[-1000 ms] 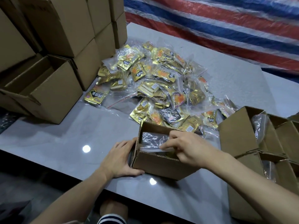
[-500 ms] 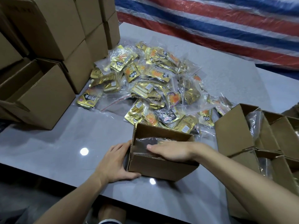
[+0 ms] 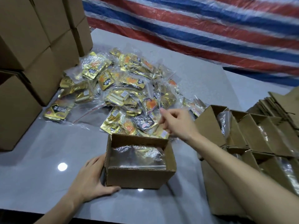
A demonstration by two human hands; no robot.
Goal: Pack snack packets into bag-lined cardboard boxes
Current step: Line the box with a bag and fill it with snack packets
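my left hand (image 3: 90, 180) grips the left side of the bag-lined box (image 3: 139, 177) on the desk (image 3: 40, 151), right hand (image 3: 176, 123) loose-fingered, holding nothing, over the snack packets (image 3: 123, 88) piled just behind it

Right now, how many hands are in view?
2. The left hand grips the box's left side; the right hand hovers over the packets behind it.

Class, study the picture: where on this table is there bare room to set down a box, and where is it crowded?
Bare: the grey table front-left, bordered by the stacked cartons, the packet pile and the open box; the far strip between pile and striped tarp. Crowded: the right side, with lined boxes and flattened cartons.
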